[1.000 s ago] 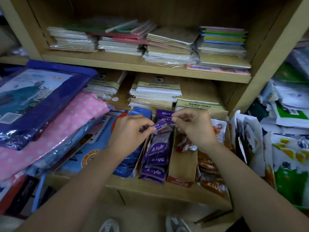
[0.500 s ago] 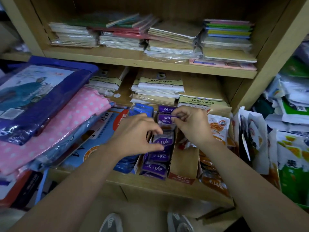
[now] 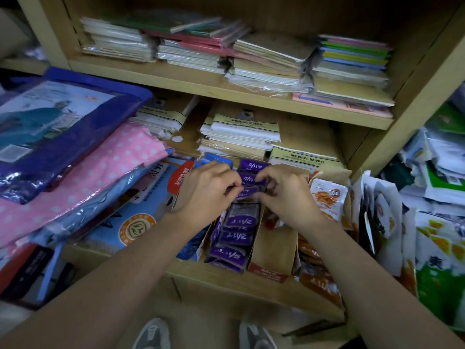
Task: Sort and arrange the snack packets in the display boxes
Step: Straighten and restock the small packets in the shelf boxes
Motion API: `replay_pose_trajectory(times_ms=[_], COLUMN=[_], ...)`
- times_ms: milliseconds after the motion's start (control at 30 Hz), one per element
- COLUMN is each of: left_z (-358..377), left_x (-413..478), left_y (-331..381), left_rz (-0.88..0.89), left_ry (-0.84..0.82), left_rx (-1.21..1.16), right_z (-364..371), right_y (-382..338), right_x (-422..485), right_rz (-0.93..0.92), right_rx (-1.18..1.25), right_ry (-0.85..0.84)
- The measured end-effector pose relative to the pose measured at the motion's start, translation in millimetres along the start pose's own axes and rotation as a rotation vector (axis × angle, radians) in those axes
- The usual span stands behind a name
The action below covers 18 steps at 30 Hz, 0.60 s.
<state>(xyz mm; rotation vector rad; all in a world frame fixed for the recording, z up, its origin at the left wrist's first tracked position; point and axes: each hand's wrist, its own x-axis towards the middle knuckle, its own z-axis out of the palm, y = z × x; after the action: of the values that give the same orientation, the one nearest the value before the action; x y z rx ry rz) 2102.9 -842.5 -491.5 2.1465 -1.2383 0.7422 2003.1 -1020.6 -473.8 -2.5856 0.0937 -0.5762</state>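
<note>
A row of purple snack packets [image 3: 241,220] fills a narrow cardboard display box [image 3: 273,258] on the lower shelf. My left hand [image 3: 203,195] and my right hand [image 3: 284,195] meet over the middle of the row, and both pinch one purple packet [image 3: 249,191] at its two ends. Blue packets [image 3: 217,159] stand in a box just left of the purple row, mostly behind my left hand. Orange snack packets [image 3: 327,200] sit in a box to the right of my right hand.
Stacked notebooks [image 3: 241,132] lie behind the boxes and on the upper shelf [image 3: 201,81]. Bagged pink and blue textiles [image 3: 75,167] pile up at the left. White and green snack bags [image 3: 440,222] crowd the right. My shoes [image 3: 151,333] show below the shelf edge.
Both hands have shifted along the purple row: the left hand moved right and back, and now both pinch one packet between them. The view has tilted slightly.
</note>
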Motion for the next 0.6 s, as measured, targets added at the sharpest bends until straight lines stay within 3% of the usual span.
replay_pose_trajectory(times_ms=[100, 167, 267, 333, 467, 600], left_z=[-4.5, -10.2, -13.8, -10.8, -3.4, 0.7], left_x=[1.0, -0.8, -9.7, -14.8, -17.4, -14.7], left_y=[2.1, -1.3, -4.9, -4.4, -4.5, -5.3], left_rz=[0.052, 0.166, 0.277, 0.282, 0.295, 0.149], left_ry=[0.031, -0.133, -0.425, -0.478, -0.343, -0.109], left_rx=[-0.027, -0.078, 0.034, 0.104, 0.068, 0.002], right_z=[3.4, 5.3, 5.4, 4.9, 1.8, -5.5], right_y=[-1.4, -0.2, -0.2, -0.4, -0.6, -0.9], right_x=[3.5, 4.3, 4.6, 4.7, 2.3, -3.5], right_rz=[-0.009, -0.002, 0.045, 0.052, 0.022, 0.026], right_rx=[-0.026, -0.031, -0.014, -0.011, 0.010, 0.090], right_ry=[0.060, 0.088, 0.088, 0.080, 0.076, -0.038])
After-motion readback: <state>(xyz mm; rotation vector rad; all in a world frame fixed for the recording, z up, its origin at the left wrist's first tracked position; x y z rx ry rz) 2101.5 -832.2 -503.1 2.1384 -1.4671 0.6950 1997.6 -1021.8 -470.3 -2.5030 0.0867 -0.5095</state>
